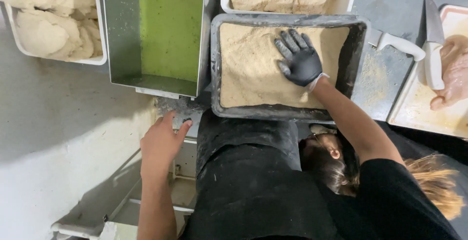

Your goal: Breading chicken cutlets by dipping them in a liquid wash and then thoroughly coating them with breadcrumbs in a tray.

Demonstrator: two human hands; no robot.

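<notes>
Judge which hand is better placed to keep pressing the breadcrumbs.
Right hand: gloved, it lies flat on the crumbs in the breadcrumb tray. The bare left hand rests on the counter edge, outside the tray.

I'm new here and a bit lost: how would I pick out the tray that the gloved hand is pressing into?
Start at the deep steel pan of green liquid. Just beside it sits a dark grey rectangular tray filled with pale sandy crumbs, the black-gloved right hand flat on them. Its neighbouring white tubs hold lumpy coated pieces, not loose crumbs.
</notes>
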